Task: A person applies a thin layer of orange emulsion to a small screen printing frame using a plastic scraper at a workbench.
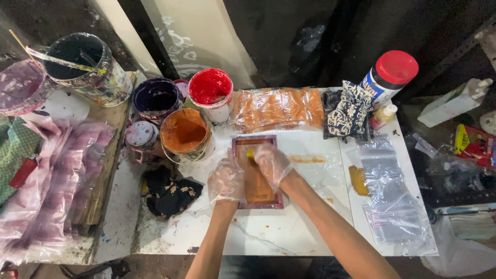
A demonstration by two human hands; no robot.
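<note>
Both of my hands wear thin clear plastic gloves. A small rectangular frame (258, 199) with a purple-brown rim and an orange-smeared inside lies on the white table (289, 232). My left hand (226, 181) presses on the frame's left edge. Inside the frame, near its top, my right hand (271, 163) grips a small yellow-tipped tool (249, 153). An open tub of orange paint (185, 133) stands just left of the frame.
Red (210, 88), dark purple (155, 97) and black (82, 57) paint tubs stand at the back left. An orange-stained plastic sheet (279, 107), a patterned cloth (349, 111) and a red-lidded jar (390, 75) lie behind. Clear zip bags (387, 196) lie right; a dark rag (168, 194) lies left.
</note>
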